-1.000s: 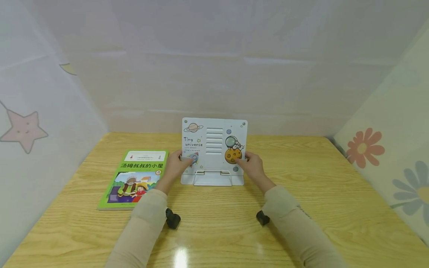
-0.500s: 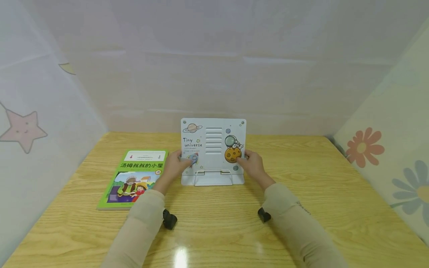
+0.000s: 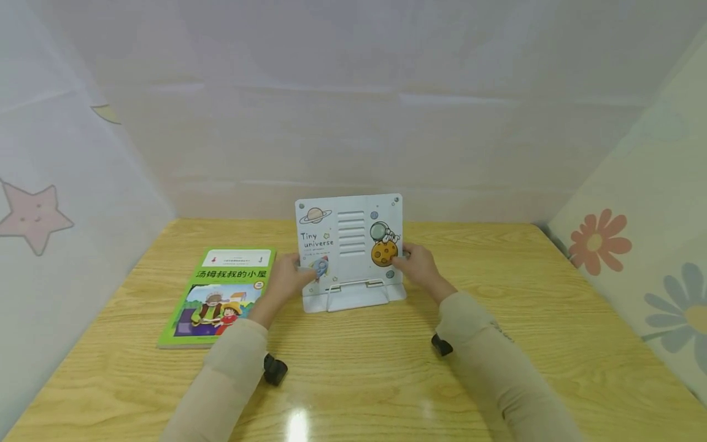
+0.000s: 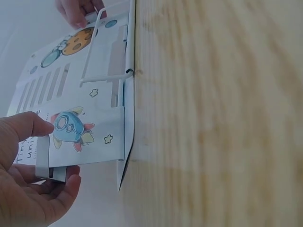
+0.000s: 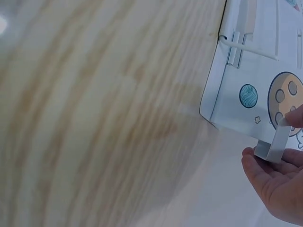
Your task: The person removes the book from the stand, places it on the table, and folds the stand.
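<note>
Gripping the white book stand [image 3: 353, 262] by its side tabs [image 4: 42, 158] — left hand [image 3: 288, 276] pinching the side nearer the green book [image 3: 215, 294], right hand [image 3: 421, 266] pinching the far one. It's to the book's right. Looks like thin sheet metal, so I'd guess stiff, lightish, kinda slick — those tabs seem the best hold.

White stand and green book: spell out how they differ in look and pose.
The white stand is raised, close to upright; the green book lies flat on the table.
The left hand and right hand grip the stand; neither grips the book.
The stand's face is white with slots; the book's cover is edged in green.
Both carry cartoon pictures and printed words.
</note>
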A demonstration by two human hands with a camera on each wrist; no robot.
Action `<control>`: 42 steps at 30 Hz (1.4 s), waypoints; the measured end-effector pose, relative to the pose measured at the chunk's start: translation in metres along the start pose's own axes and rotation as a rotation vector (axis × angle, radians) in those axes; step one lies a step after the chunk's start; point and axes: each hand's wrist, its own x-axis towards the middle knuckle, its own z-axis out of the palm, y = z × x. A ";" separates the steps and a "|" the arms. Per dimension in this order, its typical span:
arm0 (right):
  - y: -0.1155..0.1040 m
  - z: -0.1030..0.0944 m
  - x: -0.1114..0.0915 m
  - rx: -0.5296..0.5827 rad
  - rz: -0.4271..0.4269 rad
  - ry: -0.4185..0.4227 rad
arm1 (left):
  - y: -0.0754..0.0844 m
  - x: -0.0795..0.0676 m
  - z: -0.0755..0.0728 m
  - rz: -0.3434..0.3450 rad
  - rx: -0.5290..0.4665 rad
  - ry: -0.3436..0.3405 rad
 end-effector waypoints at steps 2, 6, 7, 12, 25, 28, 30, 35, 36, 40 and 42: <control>0.002 -0.002 0.002 -0.019 -0.016 -0.013 | 0.001 -0.003 0.000 -0.005 0.015 0.004; 0.004 -0.006 0.006 -0.066 -0.046 -0.032 | 0.004 -0.009 0.002 0.004 0.053 0.008; 0.005 -0.006 0.008 -0.074 -0.052 -0.036 | 0.005 -0.010 0.002 0.005 0.068 0.012; 0.006 -0.008 0.012 -0.106 -0.058 -0.057 | 0.008 -0.019 0.004 0.016 0.127 0.028; 0.005 -0.005 0.020 -0.117 -0.088 -0.047 | 0.014 -0.033 0.009 0.011 0.125 0.038; 0.006 -0.005 0.023 -0.122 -0.084 -0.044 | 0.015 -0.035 0.009 0.021 0.139 0.027; 0.005 -0.005 0.025 -0.127 -0.077 -0.041 | 0.015 -0.036 0.009 0.042 0.164 0.032; 0.002 -0.005 0.027 -0.150 -0.076 -0.030 | 0.015 -0.038 0.009 0.106 0.203 0.062; 0.002 -0.005 0.028 -0.148 -0.071 -0.029 | 0.015 -0.038 0.009 0.114 0.208 0.067; 0.001 -0.004 0.029 -0.139 -0.049 -0.033 | 0.016 -0.039 0.009 0.127 0.210 0.062; 0.000 -0.003 0.030 -0.134 -0.042 -0.033 | 0.015 -0.039 0.008 0.117 0.203 0.051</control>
